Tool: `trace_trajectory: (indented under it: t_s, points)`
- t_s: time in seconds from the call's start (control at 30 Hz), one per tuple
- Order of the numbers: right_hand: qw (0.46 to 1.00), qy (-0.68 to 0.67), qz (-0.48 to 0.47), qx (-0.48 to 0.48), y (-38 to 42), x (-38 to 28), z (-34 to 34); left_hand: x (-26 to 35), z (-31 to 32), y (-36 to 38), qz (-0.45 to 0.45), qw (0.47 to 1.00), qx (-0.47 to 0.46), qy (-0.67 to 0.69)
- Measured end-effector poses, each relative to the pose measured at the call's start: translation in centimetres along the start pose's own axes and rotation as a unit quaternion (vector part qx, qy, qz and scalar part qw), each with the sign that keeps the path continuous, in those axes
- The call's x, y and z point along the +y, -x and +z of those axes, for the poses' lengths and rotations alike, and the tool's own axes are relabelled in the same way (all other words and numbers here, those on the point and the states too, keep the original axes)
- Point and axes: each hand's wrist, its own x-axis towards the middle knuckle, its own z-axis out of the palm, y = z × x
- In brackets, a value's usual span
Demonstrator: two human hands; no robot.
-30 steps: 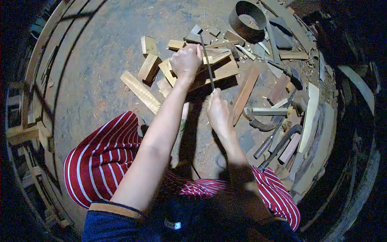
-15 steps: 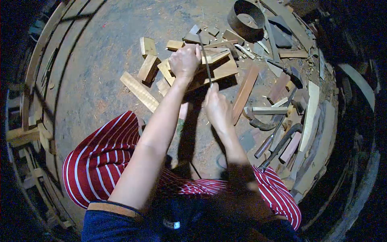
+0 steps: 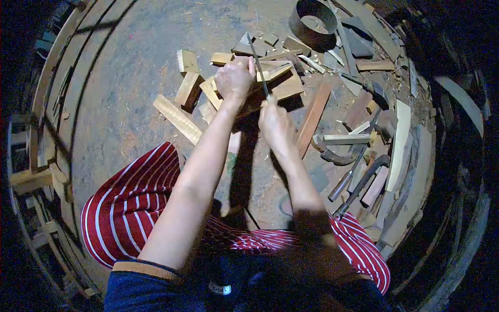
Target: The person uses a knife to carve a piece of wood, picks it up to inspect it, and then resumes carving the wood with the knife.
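In the middle of the head view, my left hand (image 3: 235,80) is closed and presses down on a pale wood piece (image 3: 277,73), which sticks out to its right. That piece rests over a thicker wood block (image 3: 289,89). My right hand (image 3: 276,124) is wrapped round the near end of a long thin metal tool (image 3: 258,63), file-like in shape. The tool points away from me and crosses the wood piece just right of my left hand. My left fingers hide part of the wood.
Small wood blocks (image 3: 188,89) and a pale slat (image 3: 178,118) lie left. Right of my hands are a reddish board (image 3: 314,117), a hammer (image 3: 377,92), curved tools (image 3: 370,182) and offcuts. A round metal ring (image 3: 313,31) stands at the back.
My right hand has moved slightly forward and left, pushing the thin tool farther across the wood. My left hand stays closed on the wood. The whole view has shifted slightly.
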Motion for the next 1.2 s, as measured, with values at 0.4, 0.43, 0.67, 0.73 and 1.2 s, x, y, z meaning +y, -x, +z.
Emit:
trace_trajectory:
  t_s: [0.4, 0.43, 0.67, 0.73, 1.2]
  points:
    - [0.999, -0.011, 0.029, -0.032, 1.7, -0.2, -1.0, -0.3, 0.5, -0.1, -0.004, 1.000, 0.008, -0.005]
    - [0.999, -0.013, 0.033, -0.029, 0.1, -0.2, -0.4, -0.3, 0.6, 0.0, 0.002, 1.000, 0.009, -0.015]
    - [0.999, -0.023, 0.037, -0.019, 1.0, 0.1, 0.1, 0.5, -0.4, -0.6, -0.039, 0.999, -0.011, -0.011]
    - [0.999, -0.008, 0.030, -0.029, 3.0, 0.4, -0.2, 0.2, -0.2, -0.2, -0.033, 0.999, -0.004, 0.009]
    - [1.000, -0.008, 0.019, -0.007, 3.5, 0.9, -0.1, -0.2, 0.5, -0.2, -0.028, 0.999, -0.026, -0.006]
